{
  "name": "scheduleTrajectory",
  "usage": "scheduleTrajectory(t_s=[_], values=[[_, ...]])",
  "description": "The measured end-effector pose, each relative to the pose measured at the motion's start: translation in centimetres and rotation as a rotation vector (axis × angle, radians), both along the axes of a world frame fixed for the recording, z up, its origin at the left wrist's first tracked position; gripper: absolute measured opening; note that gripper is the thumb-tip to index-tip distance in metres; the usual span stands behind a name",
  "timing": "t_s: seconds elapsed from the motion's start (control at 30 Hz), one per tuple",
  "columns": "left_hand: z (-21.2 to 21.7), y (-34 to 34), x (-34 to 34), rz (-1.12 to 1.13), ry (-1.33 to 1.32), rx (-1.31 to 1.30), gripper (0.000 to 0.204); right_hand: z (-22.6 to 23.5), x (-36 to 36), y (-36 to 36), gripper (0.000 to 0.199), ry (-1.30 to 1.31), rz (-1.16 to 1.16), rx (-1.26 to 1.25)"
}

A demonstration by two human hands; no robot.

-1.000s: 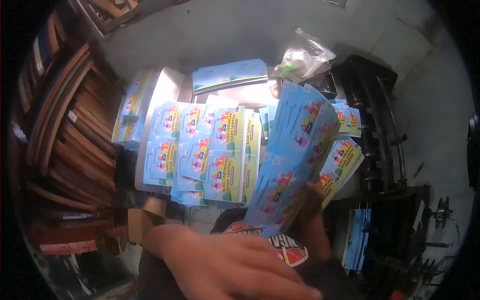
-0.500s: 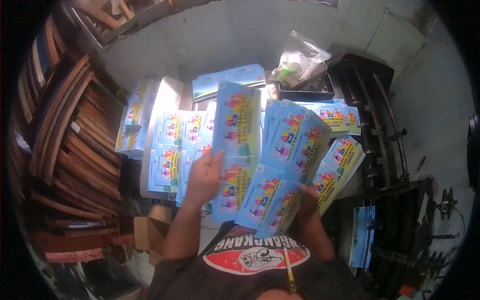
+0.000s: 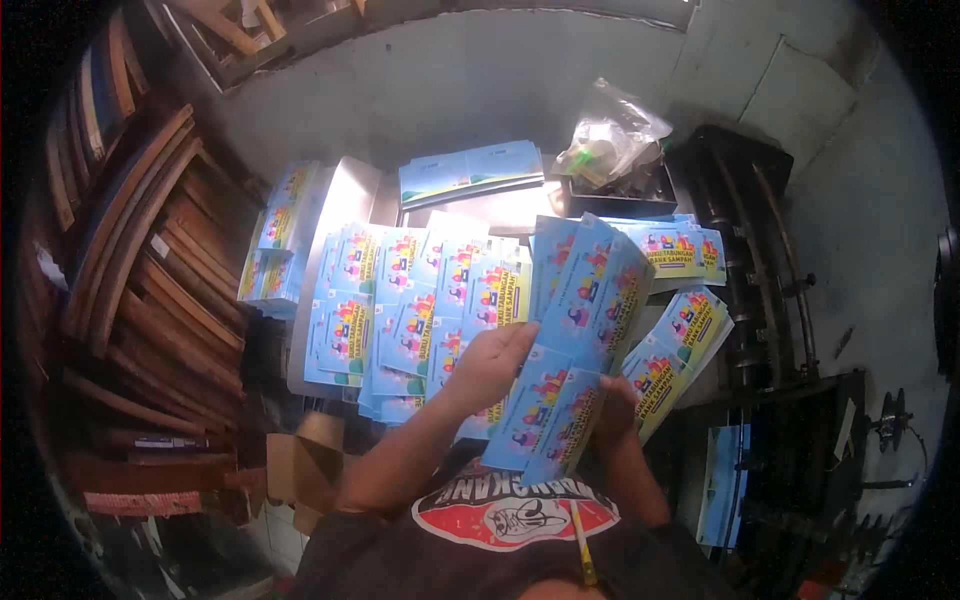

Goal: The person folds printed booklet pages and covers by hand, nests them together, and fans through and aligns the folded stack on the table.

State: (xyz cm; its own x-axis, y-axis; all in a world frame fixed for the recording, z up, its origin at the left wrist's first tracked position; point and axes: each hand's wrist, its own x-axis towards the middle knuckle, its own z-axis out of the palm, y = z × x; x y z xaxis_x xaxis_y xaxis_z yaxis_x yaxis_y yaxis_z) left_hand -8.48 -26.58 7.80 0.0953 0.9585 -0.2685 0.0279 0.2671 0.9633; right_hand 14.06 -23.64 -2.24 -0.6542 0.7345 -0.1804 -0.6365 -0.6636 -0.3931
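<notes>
One bunch of blue printed sheets is held up between two hands, in front of one dark shirt and partly over the worktop. The bunch is spread out like a fan, and its sheets overlap too much to be counted. Its lower right side is gripped by the right hand, with the thumb on the front. Its left edge is touched by the fingers of the left hand; whether a sheet is pinched there cannot be told.

More sheets like these are laid around the bunch. To the left of it, at least three overlapping piles are seen side by side. To the right, two piles are seen: one upper pile and one lower pile, which is tilted. One more stack is seen at the far left. At the back, one pale blue stack is set down near the wall.

One clear plastic bag is rested on one black box. One black machine is placed at the right. One brown cardboard box is seen low on the left, near many wooden frames.
</notes>
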Motion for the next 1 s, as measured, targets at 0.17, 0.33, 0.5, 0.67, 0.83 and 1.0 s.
scheduleTrajectory(t_s=[0.17, 0.33, 0.5, 0.67, 0.83, 1.0], values=[[1.5, -0.2, -0.8, 0.349, 0.344, 0.193, 0.036, 0.6, 0.6, -0.1, 0.060, -0.056, -0.086, 0.025], [-4.0, -0.1, -6.1, 0.556, 0.721, 0.087, 0.032, 1.9, 1.1, 0.1, 0.059, -0.133, -0.145, 0.116], [-4.5, 0.0, -4.8, 0.513, 1.104, 0.477, 0.030, 2.7, -0.3, 1.3, 0.059, -0.137, -0.124, 0.151], [4.4, -1.6, 0.1, 0.136, 0.769, 0.263, 0.032, 1.8, -1.5, 1.5, 0.060, -0.092, -0.056, 0.155], [5.3, -2.1, 0.1, 0.105, 0.793, 0.414, 0.032, -0.1, -1.6, 1.2, 0.060, 0.080, 0.020, 0.038], [7.9, -3.2, -1.8, 0.236, 0.859, 0.651, 0.033, -0.5, -0.5, 1.0, 0.060, -0.068, -0.054, 0.125]])
